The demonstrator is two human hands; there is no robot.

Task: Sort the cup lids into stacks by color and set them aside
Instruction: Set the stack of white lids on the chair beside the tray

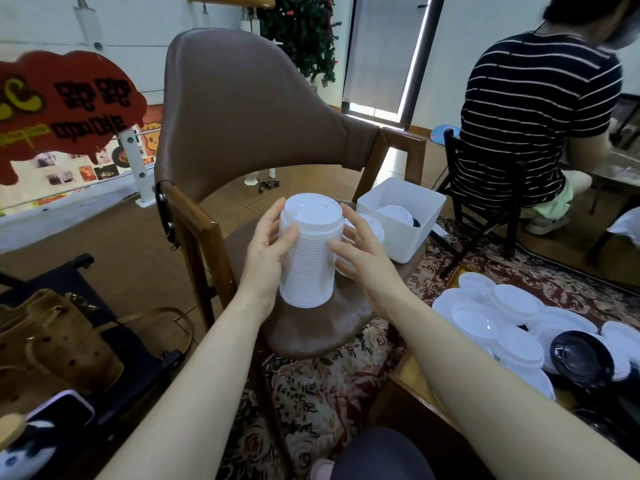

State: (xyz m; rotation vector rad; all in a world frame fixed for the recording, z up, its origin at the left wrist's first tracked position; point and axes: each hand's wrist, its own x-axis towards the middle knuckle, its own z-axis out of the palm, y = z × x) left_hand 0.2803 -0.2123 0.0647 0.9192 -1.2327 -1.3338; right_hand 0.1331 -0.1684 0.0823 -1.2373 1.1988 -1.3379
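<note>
While your left hand (268,252) has its fingers wrapped on the side of the tall white lid stack (306,252) and your right hand (360,251) presses its fingertips on the opposite side, that stack stands upright on the brown chair seat (311,327), squeezed right between them. Its long axis runs vertical, so I'd guess you just let go straight outward. Loose white lids (498,317) and a black lid (576,356) sit on the counter (415,386) to your right, nearer your right hand.
</note>
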